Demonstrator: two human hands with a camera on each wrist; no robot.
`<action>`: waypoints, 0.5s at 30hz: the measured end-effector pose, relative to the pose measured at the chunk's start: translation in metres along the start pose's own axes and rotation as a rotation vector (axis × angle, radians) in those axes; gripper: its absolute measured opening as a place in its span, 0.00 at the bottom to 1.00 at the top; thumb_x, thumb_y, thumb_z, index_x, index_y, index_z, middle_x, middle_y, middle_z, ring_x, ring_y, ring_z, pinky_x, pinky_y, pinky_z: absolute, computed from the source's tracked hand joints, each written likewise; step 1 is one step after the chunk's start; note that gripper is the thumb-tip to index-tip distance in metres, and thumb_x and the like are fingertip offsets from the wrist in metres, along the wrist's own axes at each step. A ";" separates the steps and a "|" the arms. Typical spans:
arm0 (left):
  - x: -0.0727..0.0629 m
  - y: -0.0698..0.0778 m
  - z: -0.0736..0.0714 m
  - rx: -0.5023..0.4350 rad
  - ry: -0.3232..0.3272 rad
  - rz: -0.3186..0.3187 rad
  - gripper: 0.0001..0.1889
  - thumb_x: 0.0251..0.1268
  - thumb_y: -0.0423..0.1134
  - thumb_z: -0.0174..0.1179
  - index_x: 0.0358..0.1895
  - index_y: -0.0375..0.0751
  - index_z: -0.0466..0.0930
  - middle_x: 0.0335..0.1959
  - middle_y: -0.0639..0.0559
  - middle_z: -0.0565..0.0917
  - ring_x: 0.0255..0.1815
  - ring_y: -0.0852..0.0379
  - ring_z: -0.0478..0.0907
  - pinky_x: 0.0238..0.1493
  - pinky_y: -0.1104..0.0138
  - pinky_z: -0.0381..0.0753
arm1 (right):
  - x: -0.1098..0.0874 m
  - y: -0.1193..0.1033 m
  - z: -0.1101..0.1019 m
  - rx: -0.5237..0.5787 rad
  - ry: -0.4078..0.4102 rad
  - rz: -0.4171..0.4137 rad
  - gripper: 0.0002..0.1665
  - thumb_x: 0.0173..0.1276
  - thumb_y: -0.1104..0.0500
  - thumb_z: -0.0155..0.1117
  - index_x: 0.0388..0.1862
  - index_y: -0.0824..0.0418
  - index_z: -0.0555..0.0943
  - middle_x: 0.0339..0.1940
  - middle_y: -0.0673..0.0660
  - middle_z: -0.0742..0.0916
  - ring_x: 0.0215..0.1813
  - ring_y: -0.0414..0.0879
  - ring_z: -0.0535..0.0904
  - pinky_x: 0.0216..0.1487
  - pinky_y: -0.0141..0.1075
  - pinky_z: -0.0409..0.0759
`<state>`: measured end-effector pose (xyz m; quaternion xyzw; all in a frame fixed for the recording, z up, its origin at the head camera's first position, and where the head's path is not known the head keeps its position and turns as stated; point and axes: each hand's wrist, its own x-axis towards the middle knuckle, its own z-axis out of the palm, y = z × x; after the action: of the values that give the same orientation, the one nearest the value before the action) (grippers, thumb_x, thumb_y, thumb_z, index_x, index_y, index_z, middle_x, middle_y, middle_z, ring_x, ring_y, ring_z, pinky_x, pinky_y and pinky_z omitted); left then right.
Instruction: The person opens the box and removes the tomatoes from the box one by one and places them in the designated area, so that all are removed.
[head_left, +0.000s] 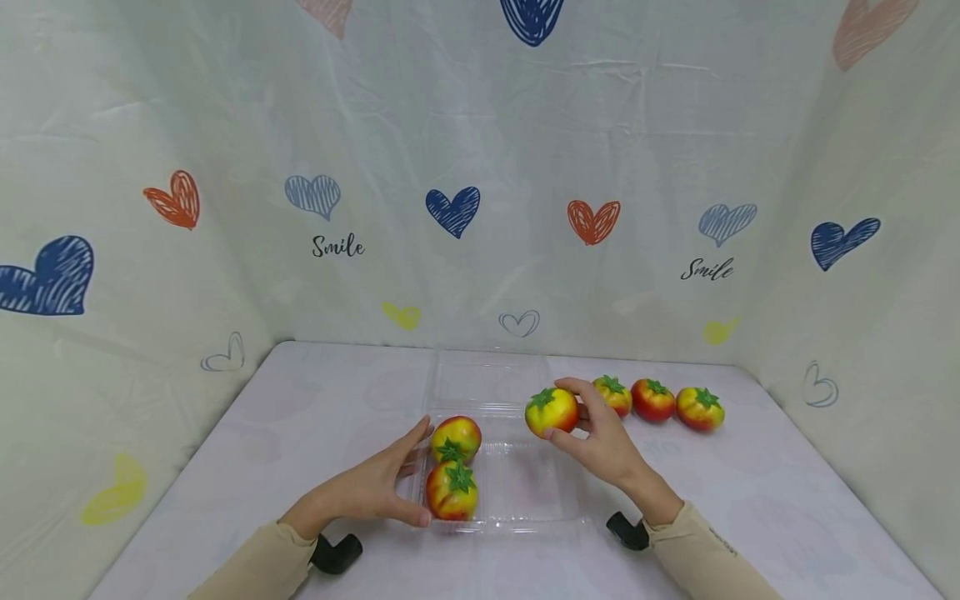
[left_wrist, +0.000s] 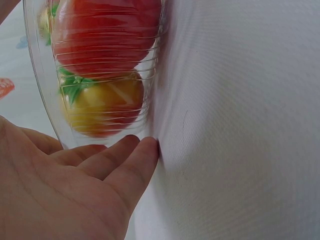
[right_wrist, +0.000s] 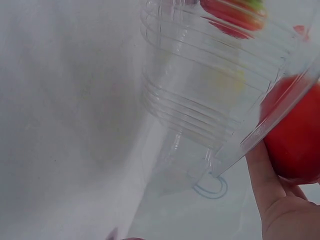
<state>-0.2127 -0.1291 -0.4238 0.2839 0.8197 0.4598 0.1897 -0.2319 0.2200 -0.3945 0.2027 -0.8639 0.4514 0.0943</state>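
Note:
A clear plastic clamshell box (head_left: pixel 525 527) lies in the middle of the table with its lid (head_left: pixel 487 379) folded back. Two red-and-yellow tomatoes with green stem stars, a rear tomato (head_left: pixel 456 437) and a front tomato (head_left: pixel 453 493), sit in its left side. My left hand (head_left: pixel 371 483) is at the box's left wall, fingers extended; in the left wrist view the fingertips (left_wrist: pixel 148 147) are by the ribbed plastic. My right hand (head_left: pixel 606 446) grips another tomato (head_left: pixel 551 412) above the box's back right part. The right wrist view shows this tomato (right_wrist: pixel 297 137) beyond the rim.
Behind my right hand a row of tomatoes stands at the table's back right: one partly hidden tomato (head_left: pixel 615 397), a middle tomato (head_left: pixel 653 401) and a right tomato (head_left: pixel 701 409). A heart-printed curtain (head_left: pixel 525 275) encloses the white table (head_left: pixel 337 387) at the back and sides.

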 end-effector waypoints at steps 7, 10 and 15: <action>-0.001 0.002 0.000 -0.005 -0.002 -0.005 0.64 0.48 0.51 0.73 0.77 0.42 0.31 0.77 0.40 0.44 0.72 0.41 0.57 0.67 0.58 0.66 | -0.001 0.000 0.000 0.002 0.018 -0.008 0.36 0.55 0.58 0.73 0.62 0.53 0.68 0.58 0.53 0.75 0.49 0.49 0.78 0.50 0.33 0.81; 0.000 0.002 0.000 -0.005 -0.002 -0.007 0.64 0.48 0.51 0.74 0.77 0.42 0.31 0.77 0.40 0.44 0.72 0.41 0.57 0.67 0.58 0.66 | -0.001 0.000 0.001 -0.006 0.022 -0.002 0.36 0.55 0.55 0.74 0.61 0.52 0.68 0.58 0.52 0.76 0.49 0.48 0.79 0.51 0.36 0.82; 0.000 0.002 0.000 -0.006 -0.002 -0.011 0.64 0.48 0.52 0.73 0.77 0.42 0.31 0.77 0.39 0.44 0.72 0.41 0.57 0.67 0.58 0.66 | -0.001 0.001 0.002 -0.049 0.034 -0.022 0.36 0.54 0.50 0.76 0.60 0.50 0.70 0.54 0.48 0.77 0.48 0.45 0.77 0.50 0.39 0.80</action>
<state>-0.2118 -0.1286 -0.4223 0.2791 0.8198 0.4609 0.1940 -0.2312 0.2191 -0.3969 0.2023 -0.8707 0.4323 0.1191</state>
